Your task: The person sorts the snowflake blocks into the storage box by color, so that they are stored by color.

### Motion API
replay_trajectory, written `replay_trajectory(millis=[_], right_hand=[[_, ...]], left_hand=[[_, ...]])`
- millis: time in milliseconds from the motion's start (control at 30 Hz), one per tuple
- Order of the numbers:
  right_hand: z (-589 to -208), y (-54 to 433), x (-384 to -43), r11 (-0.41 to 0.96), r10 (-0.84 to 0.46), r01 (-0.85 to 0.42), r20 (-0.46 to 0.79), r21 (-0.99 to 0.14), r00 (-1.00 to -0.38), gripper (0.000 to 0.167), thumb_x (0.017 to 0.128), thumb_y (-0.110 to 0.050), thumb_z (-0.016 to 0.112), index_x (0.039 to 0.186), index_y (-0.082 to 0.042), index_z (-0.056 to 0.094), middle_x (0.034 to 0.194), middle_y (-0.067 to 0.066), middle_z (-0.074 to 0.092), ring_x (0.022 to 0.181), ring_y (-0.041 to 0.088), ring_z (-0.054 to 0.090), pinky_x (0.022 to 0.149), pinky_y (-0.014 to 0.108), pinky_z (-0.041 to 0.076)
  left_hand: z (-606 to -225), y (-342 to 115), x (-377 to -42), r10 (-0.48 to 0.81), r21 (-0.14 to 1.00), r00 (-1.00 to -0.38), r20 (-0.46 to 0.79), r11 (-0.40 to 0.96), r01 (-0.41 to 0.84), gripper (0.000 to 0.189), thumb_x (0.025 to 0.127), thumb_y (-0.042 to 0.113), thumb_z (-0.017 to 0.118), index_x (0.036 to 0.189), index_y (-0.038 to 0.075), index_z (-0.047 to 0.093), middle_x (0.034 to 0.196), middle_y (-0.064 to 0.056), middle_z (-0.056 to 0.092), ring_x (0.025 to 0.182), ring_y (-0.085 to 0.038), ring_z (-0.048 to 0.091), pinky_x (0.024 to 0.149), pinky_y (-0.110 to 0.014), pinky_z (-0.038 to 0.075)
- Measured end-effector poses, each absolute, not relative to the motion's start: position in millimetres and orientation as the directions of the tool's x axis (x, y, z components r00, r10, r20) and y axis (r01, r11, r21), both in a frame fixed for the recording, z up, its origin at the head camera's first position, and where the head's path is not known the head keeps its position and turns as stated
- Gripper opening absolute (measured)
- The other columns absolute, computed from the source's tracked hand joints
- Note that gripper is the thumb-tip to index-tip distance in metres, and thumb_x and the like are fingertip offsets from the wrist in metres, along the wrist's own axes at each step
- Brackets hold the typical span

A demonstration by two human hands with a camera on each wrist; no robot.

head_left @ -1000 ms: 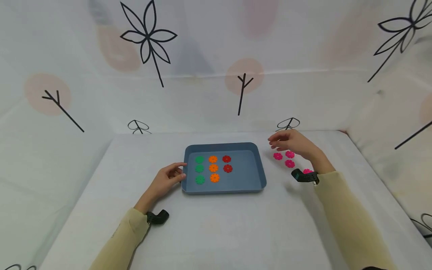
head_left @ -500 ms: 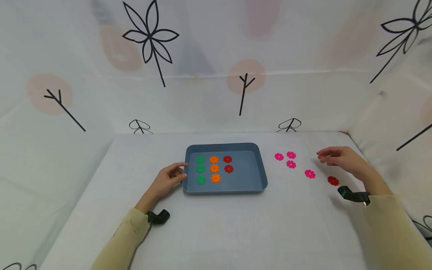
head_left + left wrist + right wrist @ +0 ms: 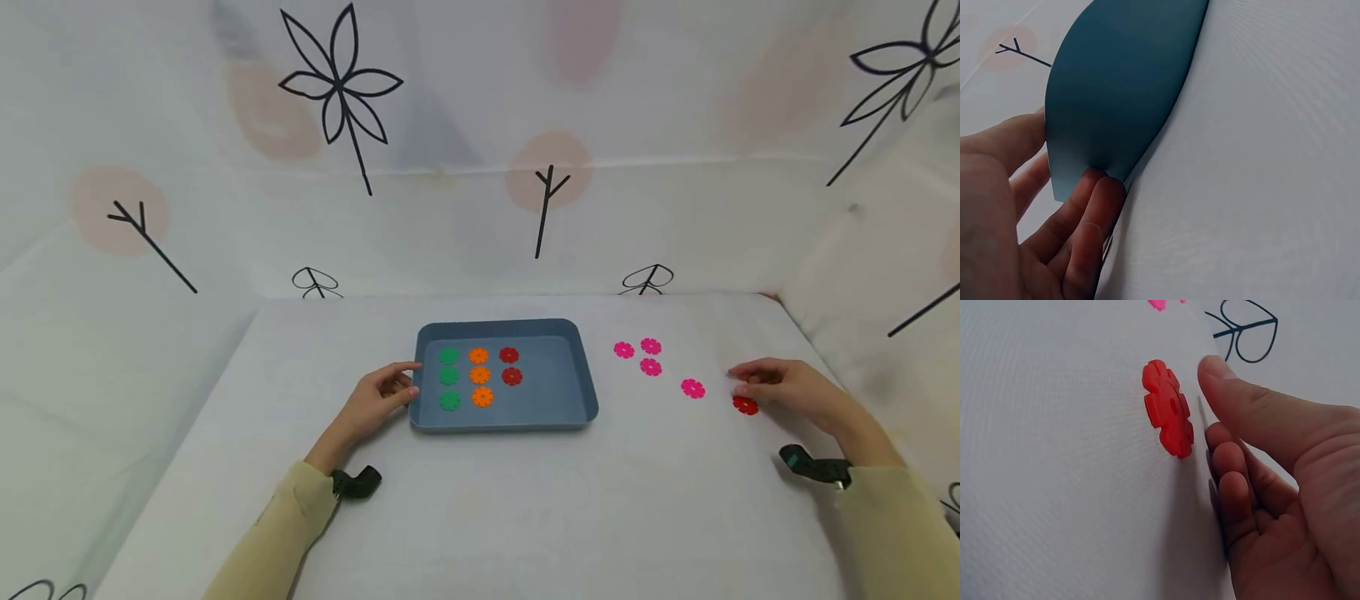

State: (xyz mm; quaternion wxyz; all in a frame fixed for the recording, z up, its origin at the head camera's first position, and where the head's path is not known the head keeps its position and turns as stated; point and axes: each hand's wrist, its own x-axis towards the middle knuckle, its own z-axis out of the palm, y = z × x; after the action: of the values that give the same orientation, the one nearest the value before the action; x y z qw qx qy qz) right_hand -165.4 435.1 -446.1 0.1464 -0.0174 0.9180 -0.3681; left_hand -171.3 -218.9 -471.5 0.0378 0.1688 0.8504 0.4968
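Observation:
My left hand (image 3: 378, 402) holds the left side of a blue-grey tray (image 3: 581, 367). In the left wrist view its fingers (image 3: 1105, 203) are curled against the tray's outer wall, while the thumb side reaches the rim. Inside the tray lie three green flower-shaped discs (image 3: 449, 376), three orange ones (image 3: 480, 376) and two red ones (image 3: 511, 377) in columns. At the right, my right hand (image 3: 810, 396) hovers with loosely bent fingers over a red flower-shaped disc (image 3: 1169, 409) on the table. Its thumb tip is beside the disc and nothing is in its grasp.
Several pink flower-shaped discs (image 3: 651, 367) lie on the white-covered table (image 3: 525, 517) between the tray and my right hand. A white printed cloth (image 3: 450, 233) rises behind the table and on both sides.
My right hand has moved right, away from above the pink discs, and come down by the single red disc. My left hand stays on the tray's edge; the discs lie unchanged.

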Motion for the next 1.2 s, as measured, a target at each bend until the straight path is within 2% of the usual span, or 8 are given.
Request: replay_trajectory(millis=[167, 333, 567, 667, 833, 900, 1133, 1200], right_hand=[[-449, 433, -161, 0.728, -0.151, 0.072, -0.262, -0.681, -0.953, 0.056, 0.092, -0.027, 0.074, 0.13, 0.01, 0.055, 0.105, 0.013, 0.057, 0.09, 0.019, 0.051, 0.072, 0.025, 0.049], [-448, 428, -160, 0.739, -0.137, 0.075, -0.258, -0.669, -0.956, 0.054, 0.092, -0.027, 0.074, 0.128, 0.01, 0.057, 0.099, 0.012, 0.061, 0.083, 0.021, 0.059, 0.071, 0.026, 0.049], [-446, 432, -161, 0.759, -0.15, 0.049, -0.247, -0.649, -0.957, 0.054, 0.092, -0.031, 0.074, 0.129, 0.006, 0.06, 0.105, 0.013, 0.059, 0.089, 0.016, 0.053, 0.072, 0.025, 0.048], [-446, 437, -161, 0.747, -0.185, 0.014, -0.229, -0.664, -0.956, 0.05, 0.09, -0.025, 0.075, 0.128, 0.005, 0.061, 0.112, 0.012, 0.056, 0.091, 0.012, 0.049, 0.073, 0.024, 0.049], [-447, 443, -163, 0.712, -0.218, 0.01, -0.235, -0.702, -0.947, 0.047, 0.089, -0.015, 0.075, 0.128, 0.006, 0.059, 0.116, 0.013, 0.054, 0.092, 0.011, 0.048, 0.073, 0.026, 0.052], [-447, 443, -164, 0.714, -0.207, 0.027, -0.248, -0.699, -0.946, 0.048, 0.089, -0.016, 0.075, 0.128, 0.007, 0.059, 0.116, 0.014, 0.056, 0.093, 0.012, 0.049, 0.073, 0.026, 0.052], [-443, 436, -167, 0.754, -0.16, 0.059, -0.27, -0.654, -0.95, 0.05, 0.091, -0.026, 0.075, 0.126, 0.007, 0.061, 0.12, 0.023, 0.056, 0.105, 0.031, 0.047, 0.073, 0.025, 0.05], [-442, 435, -167, 0.761, -0.148, 0.068, -0.275, -0.646, -0.95, 0.05, 0.091, -0.028, 0.075, 0.125, 0.006, 0.062, 0.119, 0.022, 0.057, 0.105, 0.031, 0.046, 0.073, 0.025, 0.049]], left_hand=[[-471, -218, -170, 0.322, 0.851, -0.943, 0.089, 0.467, 0.24, 0.043, 0.095, 0.023, 0.071, 0.135, 0.012, 0.062, 0.101, -0.005, 0.065, 0.084, -0.018, 0.061, 0.074, -0.029, 0.049], [-473, -217, -170, 0.315, 0.851, -0.945, 0.088, 0.47, 0.236, 0.042, 0.095, 0.023, 0.071, 0.135, 0.012, 0.062, 0.101, -0.005, 0.065, 0.084, -0.019, 0.06, 0.074, -0.029, 0.049], [-473, -215, -171, 0.307, 0.851, -0.948, 0.084, 0.473, 0.228, 0.043, 0.096, 0.019, 0.07, 0.137, 0.008, 0.06, 0.102, -0.007, 0.064, 0.084, -0.021, 0.059, 0.073, -0.027, 0.048], [-470, -214, -170, 0.306, 0.846, -0.949, 0.079, 0.483, 0.226, 0.044, 0.096, 0.015, 0.068, 0.137, 0.004, 0.058, 0.102, -0.01, 0.064, 0.084, -0.024, 0.059, 0.073, -0.027, 0.047], [-444, -206, -159, 0.324, 0.847, -0.942, 0.084, 0.474, 0.239, 0.041, 0.096, 0.012, 0.068, 0.134, -0.002, 0.059, 0.1, -0.011, 0.064, 0.084, -0.024, 0.06, 0.074, -0.027, 0.048], [-435, -203, -155, 0.33, 0.851, -0.939, 0.094, 0.464, 0.249, 0.041, 0.096, 0.011, 0.068, 0.133, -0.003, 0.059, 0.1, -0.01, 0.064, 0.083, -0.022, 0.06, 0.074, -0.027, 0.048], [-433, -204, -154, 0.331, 0.85, -0.938, 0.104, 0.461, 0.257, 0.041, 0.096, 0.011, 0.068, 0.134, -0.003, 0.059, 0.1, -0.011, 0.064, 0.082, -0.021, 0.06, 0.074, -0.027, 0.048], [-434, -205, -154, 0.333, 0.849, -0.937, 0.103, 0.461, 0.257, 0.041, 0.096, 0.01, 0.067, 0.134, -0.003, 0.058, 0.1, -0.011, 0.064, 0.082, -0.021, 0.06, 0.074, -0.027, 0.048]])
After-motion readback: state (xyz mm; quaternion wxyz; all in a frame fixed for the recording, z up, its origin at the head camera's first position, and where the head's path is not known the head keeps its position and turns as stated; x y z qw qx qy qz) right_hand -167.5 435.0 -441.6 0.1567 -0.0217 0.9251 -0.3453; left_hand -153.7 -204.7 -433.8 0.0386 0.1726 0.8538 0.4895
